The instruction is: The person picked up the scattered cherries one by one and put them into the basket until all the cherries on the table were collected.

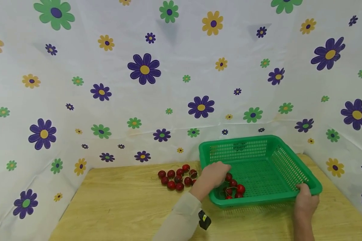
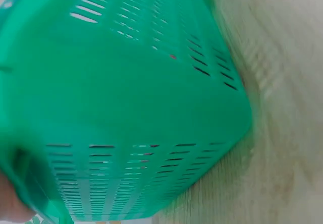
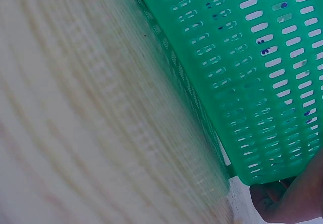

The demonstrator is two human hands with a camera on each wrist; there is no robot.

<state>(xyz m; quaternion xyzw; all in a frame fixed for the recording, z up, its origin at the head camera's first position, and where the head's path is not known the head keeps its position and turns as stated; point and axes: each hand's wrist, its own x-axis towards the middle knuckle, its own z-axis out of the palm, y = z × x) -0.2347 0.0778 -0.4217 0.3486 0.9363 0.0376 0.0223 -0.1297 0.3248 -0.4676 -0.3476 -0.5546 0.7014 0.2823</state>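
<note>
A left hand point(image 1: 213, 174), fingers curled over the left rim, grips a green basket point(image 1: 260, 201) as the right hand point(image 1: 307, 202) clasps its near right corner. The basket, open top facing up, long axis running left to right, sits right on a wooden surface point(image 1: 114, 204), cherries point(image 1: 240, 189) bunched near left, loose cherries point(image 1: 171, 185) outside.

Cherries point(image 1: 240, 189) perhaps partly hidden, tabletop point(image 3: 75, 108) blurred

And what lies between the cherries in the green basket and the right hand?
In the head view, only bare floor and wall of the green basket lie between its cherries and the right hand.
</note>
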